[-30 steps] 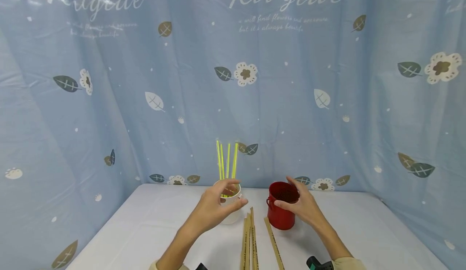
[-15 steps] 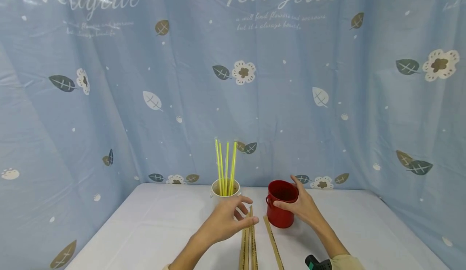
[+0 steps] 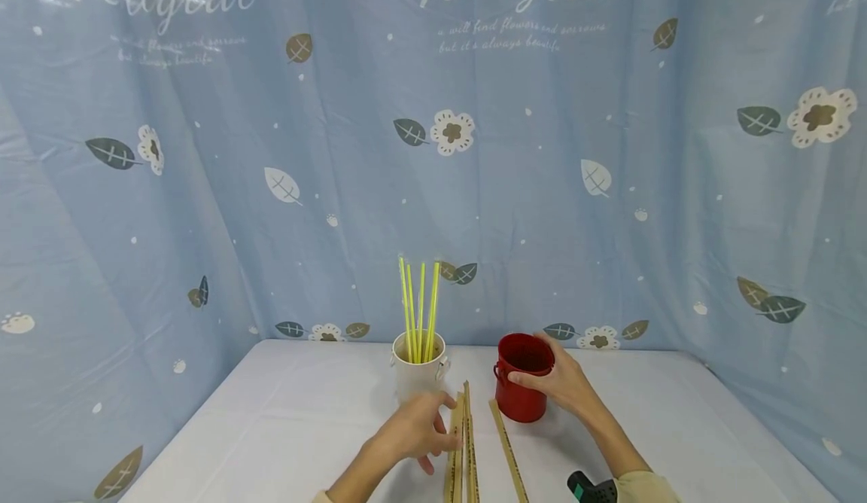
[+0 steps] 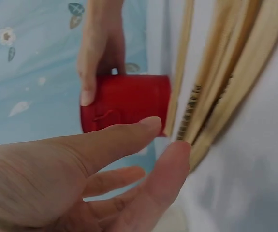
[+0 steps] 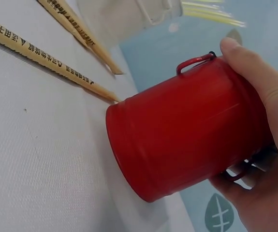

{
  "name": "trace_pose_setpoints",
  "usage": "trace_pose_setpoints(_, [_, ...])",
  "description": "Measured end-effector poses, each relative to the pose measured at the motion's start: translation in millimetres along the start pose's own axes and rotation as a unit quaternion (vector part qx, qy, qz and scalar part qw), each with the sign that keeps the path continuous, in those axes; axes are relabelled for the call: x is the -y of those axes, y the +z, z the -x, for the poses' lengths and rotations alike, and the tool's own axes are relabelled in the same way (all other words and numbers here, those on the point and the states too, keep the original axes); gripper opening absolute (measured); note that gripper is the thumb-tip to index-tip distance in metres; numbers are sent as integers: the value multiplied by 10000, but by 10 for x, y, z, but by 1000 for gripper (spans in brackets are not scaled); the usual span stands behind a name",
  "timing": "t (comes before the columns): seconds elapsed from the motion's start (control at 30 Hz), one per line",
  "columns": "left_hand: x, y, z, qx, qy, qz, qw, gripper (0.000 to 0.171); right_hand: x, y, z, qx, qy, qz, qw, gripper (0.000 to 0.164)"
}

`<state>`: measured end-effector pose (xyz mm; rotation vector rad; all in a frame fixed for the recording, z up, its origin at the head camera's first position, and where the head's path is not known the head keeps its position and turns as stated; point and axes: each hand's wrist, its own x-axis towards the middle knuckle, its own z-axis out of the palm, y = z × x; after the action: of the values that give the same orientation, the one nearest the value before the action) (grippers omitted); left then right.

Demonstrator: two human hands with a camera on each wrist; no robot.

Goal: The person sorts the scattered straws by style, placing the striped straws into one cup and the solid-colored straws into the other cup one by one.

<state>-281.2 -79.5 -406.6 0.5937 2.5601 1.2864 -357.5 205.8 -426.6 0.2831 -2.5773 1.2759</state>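
Observation:
My right hand [image 3: 569, 382] grips the red pail [image 3: 521, 401] near its top rim, the thumb on the near side and the fingers behind. The pail stands upright, with small wire handles [image 5: 194, 63] at its sides. My left hand [image 3: 415, 428] hovers over the left edge of several slim tan paper-wrapped sticks [image 3: 472, 450] with black print. Its thumb and index finger are apart, and the fingertips come close to the wrappers in the left wrist view. A single wrapped stick [image 3: 508, 446] lies apart, just left of the pail's base.
A white pail [image 3: 415, 382] with several yellow-green sticks [image 3: 433, 300] standing in it is behind my left hand. The white table [image 3: 271, 428] ends at a blue printed curtain [image 3: 366, 187] at the back and sides.
My left hand has moved from in front of the white pail rightward and down to the wrapped sticks. My right hand stays at the red pail's rim, its fingers closing more around it.

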Motion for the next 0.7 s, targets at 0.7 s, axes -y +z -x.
trace_pose_setpoints(0.7, [127,201,-10,14,-165,-449,9989,55,-2,6,20,84,116,-240,9996,95])
